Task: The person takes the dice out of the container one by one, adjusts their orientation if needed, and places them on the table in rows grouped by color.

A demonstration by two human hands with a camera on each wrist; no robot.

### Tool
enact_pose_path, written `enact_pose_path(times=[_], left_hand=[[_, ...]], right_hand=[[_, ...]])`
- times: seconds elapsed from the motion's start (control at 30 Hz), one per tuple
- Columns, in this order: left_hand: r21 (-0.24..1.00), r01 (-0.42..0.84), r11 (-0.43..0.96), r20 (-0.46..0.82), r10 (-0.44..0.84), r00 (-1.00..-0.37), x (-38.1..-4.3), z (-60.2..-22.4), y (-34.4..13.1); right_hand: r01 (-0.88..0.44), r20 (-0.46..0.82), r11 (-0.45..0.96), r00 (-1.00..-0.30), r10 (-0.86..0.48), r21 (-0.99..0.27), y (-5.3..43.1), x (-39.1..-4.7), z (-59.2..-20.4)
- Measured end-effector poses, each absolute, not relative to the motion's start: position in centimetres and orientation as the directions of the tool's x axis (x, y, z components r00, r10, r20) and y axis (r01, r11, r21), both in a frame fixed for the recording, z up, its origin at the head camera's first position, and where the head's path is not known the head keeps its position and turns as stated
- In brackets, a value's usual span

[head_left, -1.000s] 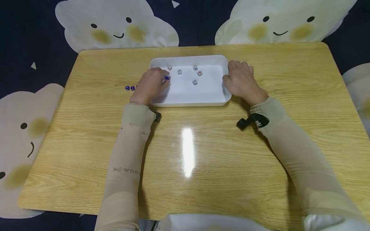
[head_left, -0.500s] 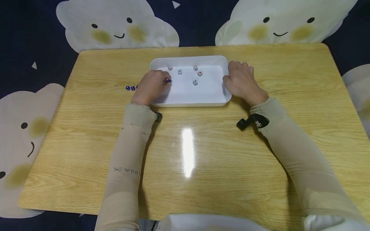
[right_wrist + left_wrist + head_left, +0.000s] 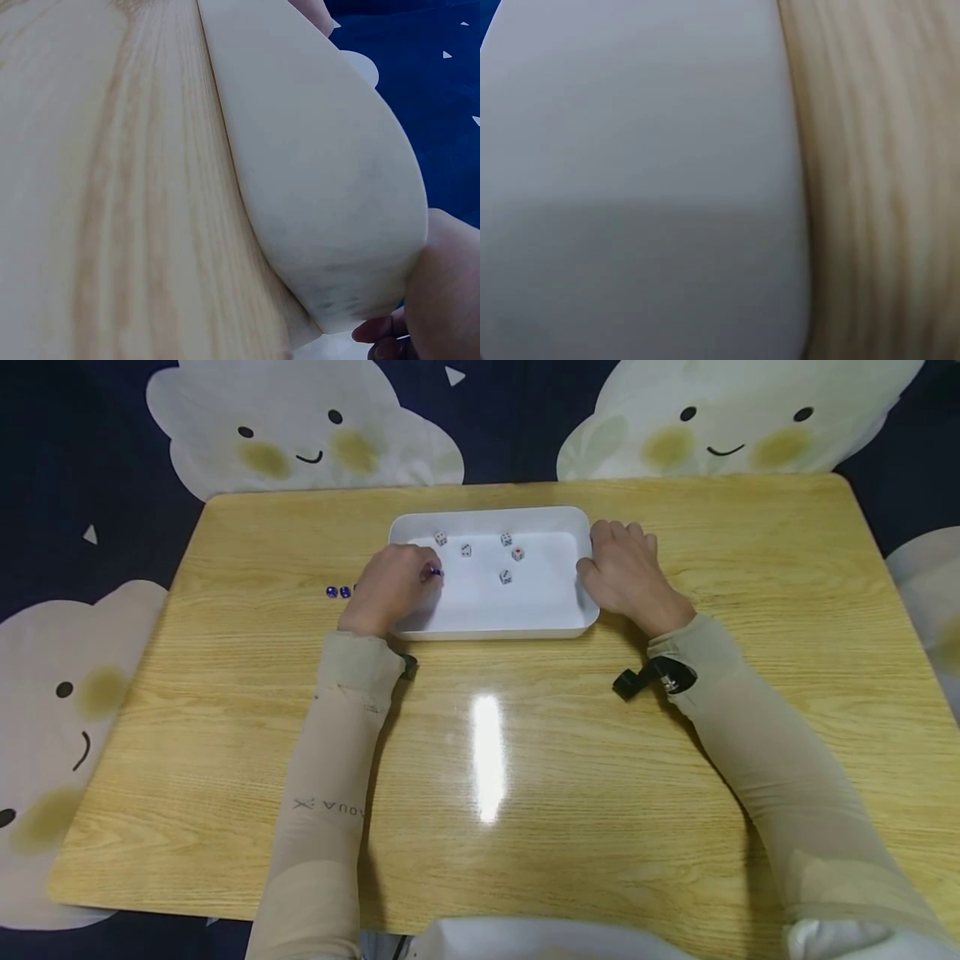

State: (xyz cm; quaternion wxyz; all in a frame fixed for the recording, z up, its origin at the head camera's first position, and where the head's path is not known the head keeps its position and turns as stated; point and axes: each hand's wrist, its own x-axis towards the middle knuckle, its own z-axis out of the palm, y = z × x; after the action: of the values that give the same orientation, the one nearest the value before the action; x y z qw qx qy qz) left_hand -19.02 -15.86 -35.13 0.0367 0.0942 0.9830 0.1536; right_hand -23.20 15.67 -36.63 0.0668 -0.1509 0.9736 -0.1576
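A white rectangular tray (image 3: 491, 634) stands near the back of the table, with several white dice (image 3: 506, 577) scattered inside. Over its left end, my left hand (image 3: 393, 585) pinches a small blue die (image 3: 436, 572) between thumb and fingers; most of that die is hidden. At the opposite end, my right hand (image 3: 626, 568) grips the tray, thumb at the inner rim and fingers round the outside. The right wrist view shows this right hand (image 3: 450, 289) at the tray's corner. Only tray wall (image 3: 645, 135) and wood fill most of the left wrist view.
A row of blue dice (image 3: 345, 592) lies on the wooden table (image 3: 487, 860) left of the tray, its right end partly covered by my left hand. At the near edge is part of a white container (image 3: 555, 939). A dark cloth with cloud faces (image 3: 510, 418) surrounds the table.
My left hand has dipped slightly toward me and turned, so the blue die shows lower and less fully than before. The right hand keeps its grip, and the white dice stay in place.
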Motion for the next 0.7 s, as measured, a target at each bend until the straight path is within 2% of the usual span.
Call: enact_pose_path(times=[0.7], left_hand=[[0.337,0.197,0.921,0.017,0.203,-0.979,-18.6,-33.5,-17.3]], right_hand=[[-0.309,-0.04,0.891,-0.939,-0.341,-0.333,15.7,-23.1,-36.8]])
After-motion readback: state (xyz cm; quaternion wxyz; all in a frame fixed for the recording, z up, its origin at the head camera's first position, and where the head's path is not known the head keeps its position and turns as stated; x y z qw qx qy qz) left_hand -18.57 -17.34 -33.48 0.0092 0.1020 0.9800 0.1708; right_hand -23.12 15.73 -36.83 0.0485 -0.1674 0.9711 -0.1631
